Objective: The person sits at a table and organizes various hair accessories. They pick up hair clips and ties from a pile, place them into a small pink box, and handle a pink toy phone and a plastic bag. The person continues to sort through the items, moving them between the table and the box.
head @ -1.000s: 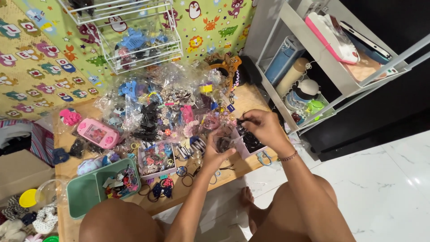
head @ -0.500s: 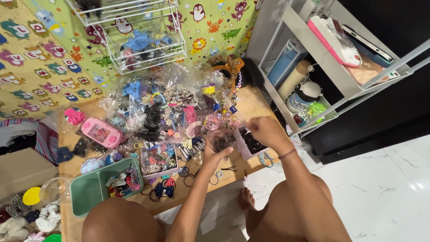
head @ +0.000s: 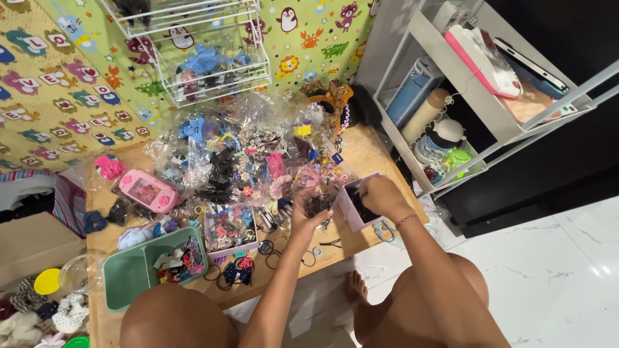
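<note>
Crowding the table [head: 380, 154], hair clips leave bare wood only near its front edge; left hand [head: 308, 216] pinches dark clips [head: 319, 205], right hand [head: 382, 195] grips small box [head: 354, 207].

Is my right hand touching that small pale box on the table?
Touching. The head view shows the right hand resting on the small pale box, fingers over its open top.

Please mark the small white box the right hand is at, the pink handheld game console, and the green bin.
small white box [head: 349, 205], head view, on its pale left side wall.
pink handheld game console [head: 147, 191], head view, on its screen.
green bin [head: 129, 278], head view, on the bare left compartment floor.
</note>
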